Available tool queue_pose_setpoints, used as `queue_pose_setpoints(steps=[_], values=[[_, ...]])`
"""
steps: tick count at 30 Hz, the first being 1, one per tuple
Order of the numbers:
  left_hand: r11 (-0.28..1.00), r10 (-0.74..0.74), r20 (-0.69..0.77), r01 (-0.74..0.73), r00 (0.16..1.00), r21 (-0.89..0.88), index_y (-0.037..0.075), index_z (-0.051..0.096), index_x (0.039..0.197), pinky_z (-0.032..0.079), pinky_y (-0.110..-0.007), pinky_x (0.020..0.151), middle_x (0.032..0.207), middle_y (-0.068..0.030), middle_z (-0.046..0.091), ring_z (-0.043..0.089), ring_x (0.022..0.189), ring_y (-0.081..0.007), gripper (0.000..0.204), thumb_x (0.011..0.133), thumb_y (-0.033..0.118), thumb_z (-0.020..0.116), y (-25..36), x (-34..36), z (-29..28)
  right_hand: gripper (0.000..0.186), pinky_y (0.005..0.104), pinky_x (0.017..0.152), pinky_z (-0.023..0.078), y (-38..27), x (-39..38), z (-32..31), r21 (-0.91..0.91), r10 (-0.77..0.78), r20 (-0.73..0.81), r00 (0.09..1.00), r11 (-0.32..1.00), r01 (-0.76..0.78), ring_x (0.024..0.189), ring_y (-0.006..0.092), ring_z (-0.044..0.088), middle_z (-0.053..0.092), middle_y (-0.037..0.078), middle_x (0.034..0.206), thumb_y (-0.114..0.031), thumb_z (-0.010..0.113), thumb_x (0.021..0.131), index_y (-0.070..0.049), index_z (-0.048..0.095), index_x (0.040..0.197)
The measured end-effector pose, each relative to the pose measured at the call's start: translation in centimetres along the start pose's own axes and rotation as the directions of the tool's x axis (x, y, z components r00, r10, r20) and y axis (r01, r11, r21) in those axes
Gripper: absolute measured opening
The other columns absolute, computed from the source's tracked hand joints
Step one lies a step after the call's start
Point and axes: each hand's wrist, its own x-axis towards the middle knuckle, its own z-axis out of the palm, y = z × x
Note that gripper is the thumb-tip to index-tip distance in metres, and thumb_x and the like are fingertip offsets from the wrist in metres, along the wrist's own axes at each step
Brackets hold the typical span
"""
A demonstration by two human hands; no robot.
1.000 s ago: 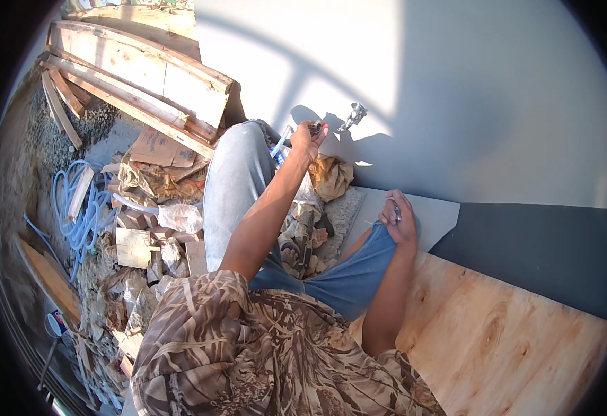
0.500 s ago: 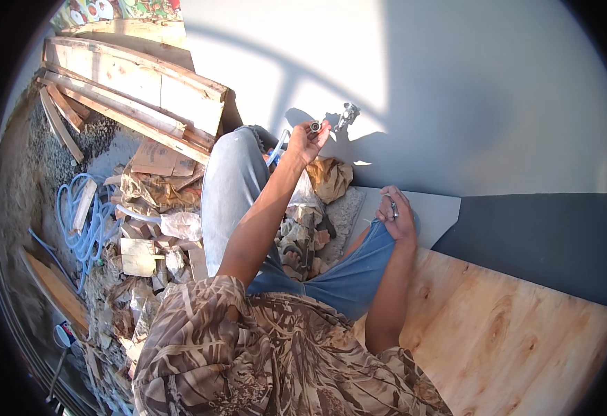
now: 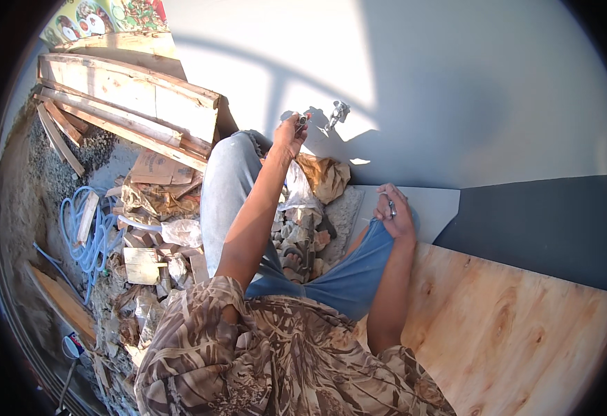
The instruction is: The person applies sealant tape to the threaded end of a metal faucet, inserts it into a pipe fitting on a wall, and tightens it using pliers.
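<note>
Pretty tight around the tap (image 3: 338, 111): the left hand (image 3: 291, 133) is right beside it, with the wall (image 3: 456, 90) directly behind. Below that, rubble (image 3: 303, 229) and a crumpled paper bag (image 3: 324, 177) clog the floor. Planks (image 3: 123, 97) block the left; above the plywood (image 3: 525, 333) it's open.

Light: hard sun is striking the wall (image 3: 317, 62) | Shadows: crisp bars are crossing it | Edges: fisheye is bending, vignetting black | Focus: rim detail is possibly softening

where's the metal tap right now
In the head view the metal tap sticks out of the pale wall, upper centre, just right of the raised left hand and above crumpled brown paper.
</note>
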Motion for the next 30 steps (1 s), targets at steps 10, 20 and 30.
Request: queue_pose_setpoints(steps=[10, 20, 30], values=[[0.941, -0.302, 0.035, 0.304, 0.953, -0.145, -0.004, 0.054, 0.101, 0.056, -0.022, 0.061, 0.094, -0.0158, 0.061, 0.059, 0.076, -0.0172, 0.025, 0.099, 0.021, 0.056, -6.0, 3.5, -1.7, 0.027, 0.0255, 0.052, 0.036, -0.2, -0.3, -0.3, 0.009, 0.021, -0.008, 1.000, 1.000, -0.021, 0.048, 0.0064, 0.032, 0.035, -0.003, 0.054, -0.027, 0.048, 0.102, -0.002, 0.058, 0.100], [0.920, -0.351, 0.067, 0.357, 0.934, -0.160, -0.005, 0.053, 0.103, 0.055, -0.021, 0.062, 0.096, -0.0166, 0.062, 0.060, 0.076, -0.0167, 0.025, 0.097, 0.018, 0.058, -5.7, 2.6, -1.1, 0.026, 0.0258, 0.052, 0.035, 0.0, -0.3, -0.3, 0.013, 0.022, -0.002, 1.000, 1.000, -0.022, 0.048, 0.0066, 0.032, 0.035, -0.003, 0.054, -0.027, 0.049, 0.102, -0.003, 0.058, 0.100], [0.942, -0.323, 0.019, 0.323, 0.946, -0.087, -0.006, 0.054, 0.104, 0.056, -0.021, 0.061, 0.093, -0.0148, 0.062, 0.062, 0.076, -0.0180, 0.026, 0.097, 0.019, 0.058, -6.0, 3.5, -2.0, 0.026, 0.0254, 0.051, 0.035, -0.2, -0.2, 0.1, 0.007, 0.035, -0.010, 0.999, 0.999, -0.035, 0.046, 0.0065, 0.031, 0.034, -0.003, 0.053, -0.026, 0.048, 0.102, -0.003, 0.058, 0.098]])
